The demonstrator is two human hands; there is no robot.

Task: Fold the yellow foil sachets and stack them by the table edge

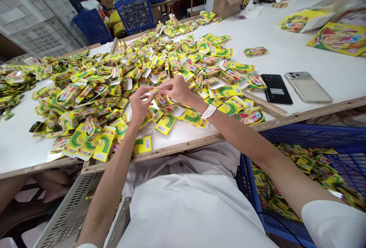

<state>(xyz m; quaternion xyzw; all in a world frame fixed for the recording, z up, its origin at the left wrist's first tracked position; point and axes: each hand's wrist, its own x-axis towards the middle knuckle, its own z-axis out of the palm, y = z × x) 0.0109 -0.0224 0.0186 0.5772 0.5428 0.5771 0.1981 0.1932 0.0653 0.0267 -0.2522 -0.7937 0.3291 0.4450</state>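
Observation:
My left hand [140, 103] and my right hand [177, 89] meet over the near side of a heap of small yellow-green candy boxes [171, 55]. Between them is one small yellow box [154, 90], seen almost edge-on and mostly covered by my fingers. Fingers of both hands are pinched on it. A string of white beads [209, 111] circles my right wrist. Just below my hands lie more flat boxes, one with its barcode [166, 123] facing up. Several boxes in the heap have white end flaps standing open.
A black phone [276, 89] and a phone in a clear case [308, 87] lie right, beside a wooden strip [264, 104]. Blue crate [343, 141] with boxes stands below right; grey crate [67, 206] below left. Larger yellow packs [340, 38] and a cardboard carton [227, 2] sit farther back.

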